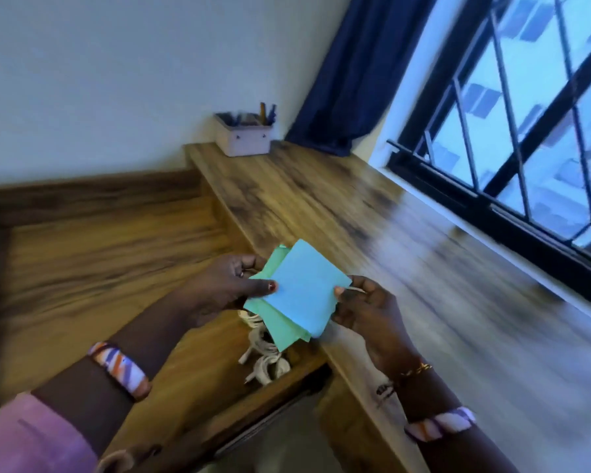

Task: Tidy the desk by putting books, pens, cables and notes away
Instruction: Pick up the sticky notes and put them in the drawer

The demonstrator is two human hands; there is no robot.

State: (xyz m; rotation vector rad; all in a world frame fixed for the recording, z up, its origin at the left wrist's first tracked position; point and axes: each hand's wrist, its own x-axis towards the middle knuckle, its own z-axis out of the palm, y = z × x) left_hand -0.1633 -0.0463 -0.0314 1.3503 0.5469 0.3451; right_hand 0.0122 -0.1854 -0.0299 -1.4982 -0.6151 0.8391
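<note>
A small stack of square paper notes (297,295), blue on top and green beneath, hangs in the air over the desk's near edge. My left hand (226,285) pinches the stack's left side with thumb on top. My right hand (362,308) pinches its right edge. Below the notes, coiled white cables (265,356) lie in an open wooden drawer (219,397). A pale pen holder (243,134) with several pens stands at the desk's far corner against the wall.
The wooden desk (355,213) runs along a barred window (526,124) on the right. A dark blue curtain (355,70) hangs at the far end. Wooden floor (93,261) lies to the left of the desk.
</note>
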